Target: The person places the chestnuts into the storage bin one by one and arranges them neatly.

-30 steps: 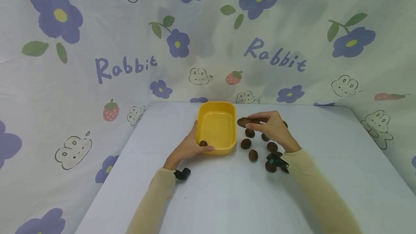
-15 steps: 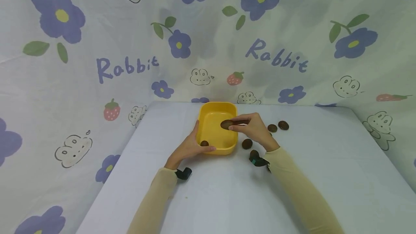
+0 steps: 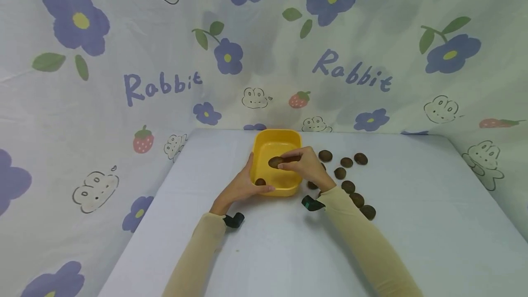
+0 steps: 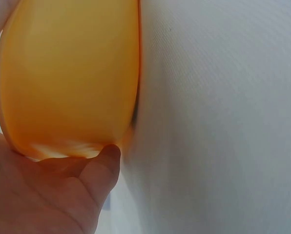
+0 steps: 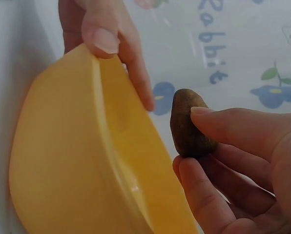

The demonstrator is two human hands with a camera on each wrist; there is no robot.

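My right hand [image 3: 303, 164] pinches a brown, rounded, stone-like lump [image 5: 187, 124] between thumb and fingers. It holds the lump over the yellow plastic box [image 3: 276, 192], above the floor and apart from it. Another brown lump [image 3: 260, 182] lies inside the box at its near left corner, by my left thumb. My left hand [image 3: 241, 187] grips that corner, the thumb along the near rim and the fingers against the left side. In the left wrist view the box wall [image 4: 72, 83] fills the upper left; the lumps are hidden there.
Several similar brown lumps lie on the white table [image 3: 255, 251] right of the box, among them one lump [image 3: 360, 158] far right and one lump [image 3: 368, 212] beside my right sleeve. A patterned cloth [image 3: 264, 68] hangs behind the table.
My right hand has moved left with the brown lump, from beside the box to over it. More lumps on the table now show behind it. My left hand stays on the box.
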